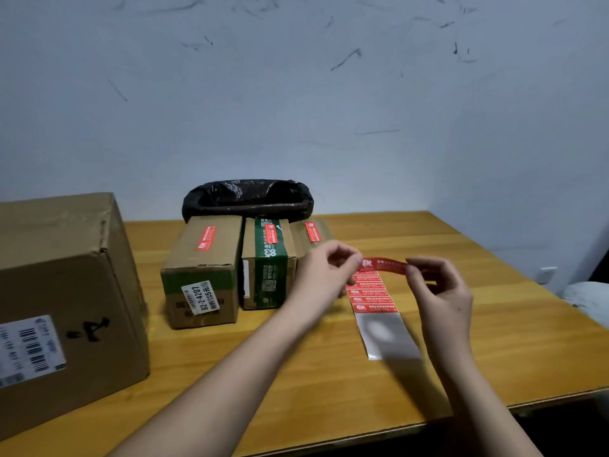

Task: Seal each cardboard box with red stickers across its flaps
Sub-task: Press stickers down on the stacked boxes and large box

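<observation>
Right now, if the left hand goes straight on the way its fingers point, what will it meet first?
Its fingers point right, so the left hand, pinching the red sticker, would probably meet the right hand holding the other end. Depth is uncertain.

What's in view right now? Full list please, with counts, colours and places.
large cardboard box: 1, brown, table's left, no red sticker visible
small cardboard boxes: 3, brown, two with green bands, side by side mid-table, each with one red sticker on top
peeled sticker: 1, red, held in the air between both hands
sticker sheet: 1, red labels on shiny backing, on table under the hands
bin: 1, black liner, behind small boxes
table: 1, wood
left hand: pinches sticker's left end
right hand: pinches sticker's right end
</observation>
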### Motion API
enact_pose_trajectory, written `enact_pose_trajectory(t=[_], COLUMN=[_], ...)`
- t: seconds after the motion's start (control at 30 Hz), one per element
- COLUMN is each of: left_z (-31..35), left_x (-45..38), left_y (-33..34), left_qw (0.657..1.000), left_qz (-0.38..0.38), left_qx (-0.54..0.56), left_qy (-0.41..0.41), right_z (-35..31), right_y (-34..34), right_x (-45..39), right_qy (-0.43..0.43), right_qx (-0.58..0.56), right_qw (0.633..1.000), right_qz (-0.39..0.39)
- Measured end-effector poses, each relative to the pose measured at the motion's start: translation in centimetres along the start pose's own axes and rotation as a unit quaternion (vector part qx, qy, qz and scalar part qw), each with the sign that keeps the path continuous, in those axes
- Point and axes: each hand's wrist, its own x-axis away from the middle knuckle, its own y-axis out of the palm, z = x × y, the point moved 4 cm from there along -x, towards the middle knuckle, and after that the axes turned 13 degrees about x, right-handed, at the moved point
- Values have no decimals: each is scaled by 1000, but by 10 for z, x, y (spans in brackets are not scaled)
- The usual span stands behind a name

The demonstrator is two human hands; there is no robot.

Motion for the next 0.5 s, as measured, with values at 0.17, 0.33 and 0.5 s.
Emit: enact_pose_trajectory(t=[0.17,0.33,0.5], left_z=[53,107,144], left_x=[7,26,45], left_y=[-40,-97,-161], left_qw=[989,959,924], left_qz=[56,136,214], left_qx=[-102,-173,-231], left_qy=[97,180,215], right_z=[-49,-108,-168], right_y=[30,71,123], right_x=[-13,-20,-14], right_qy=[6,8,9], right_qx=[-88,-146,-178], right_qw=[995,985,969], right_qz=[-44,-88,-172])
